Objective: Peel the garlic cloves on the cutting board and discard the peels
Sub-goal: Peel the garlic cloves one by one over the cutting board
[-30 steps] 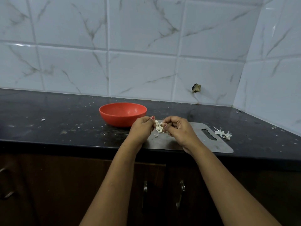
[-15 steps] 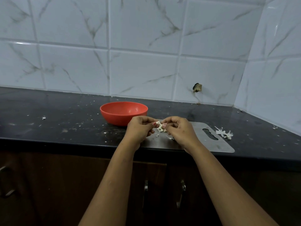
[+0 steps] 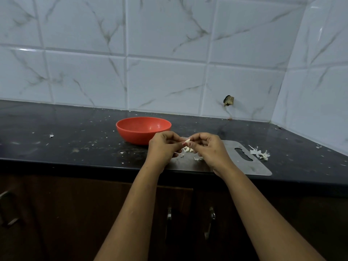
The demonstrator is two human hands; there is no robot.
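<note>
Grip closed on a clove (image 3: 187,141), pinched from both sides: left hand (image 3: 163,146) with curled fingertips on its left end, right hand (image 3: 209,149) with fingertips on its right end. Held in the air just above the board (image 3: 250,166), over its left part. Remaining fingers of both hands curled inward. Forearms reaching in from the lower edge of the view.

Under the hands, on the board: small heap of cloves (image 3: 187,149), partly hidden. Peeled or not, cannot tell. One scrap of peel (image 3: 197,158) just beside the right hand.

Board grey and flat on the surface (image 3: 75,140), close to the front edge, handle slot toward the right end. Just off that right end, on the surface: loose peels (image 3: 259,154).

Just behind the left hand: red bowl (image 3: 143,129), upright.

Surface dark, speckled with pale crumbs. Behind it, white veined tiles (image 3: 165,81), meeting in a corner at the right. Small dark hole (image 3: 228,100) low in the back wall. Beneath the surface, dark wooden doors with metal handles (image 3: 169,213).
</note>
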